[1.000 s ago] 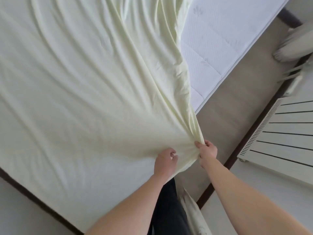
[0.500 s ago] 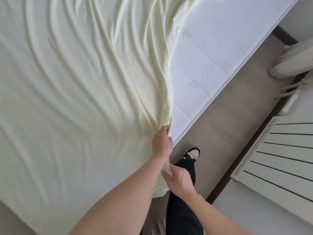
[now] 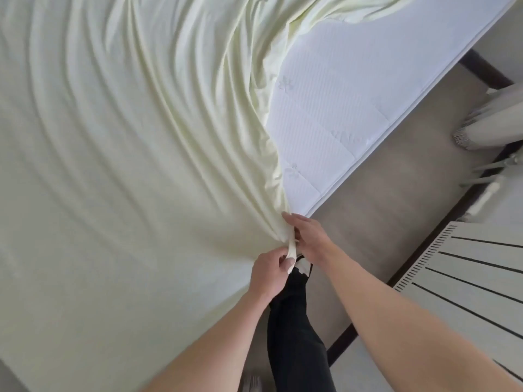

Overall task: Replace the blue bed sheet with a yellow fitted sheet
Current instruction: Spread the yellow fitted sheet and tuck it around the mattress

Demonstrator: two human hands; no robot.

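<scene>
Yellow fitted sheet point(image 3: 119, 171): I am seeing it lying across most of the bed, its long folds all running in toward one gathered corner at the bed's near edge.
White mattress point(image 3: 353, 89): it is showing bare to the right of the sheet, along the side next to the floor.
Left hand point(image 3: 270, 271): I am watching it grip the gathered corner of the sheet from below, fingers curled and thumb pressing on the bunched cloth.
Right hand point(image 3: 307, 237): it is holding the same bunch just above the left hand, fingers bending round the cloth, forefinger reaching up along the sheet's edge.
Hands together: they are sitting just beside each other at the mattress corner, with the twisted strip of cloth running between them.
Dark trouser leg point(image 3: 297, 329): it is standing below the hands, next to the bed.
Floor point(image 3: 396, 193): it is running grey-brown beside the mattress.
White radiator point(image 3: 467, 281): it is standing at the right against the wall, well apart from the bed.
</scene>
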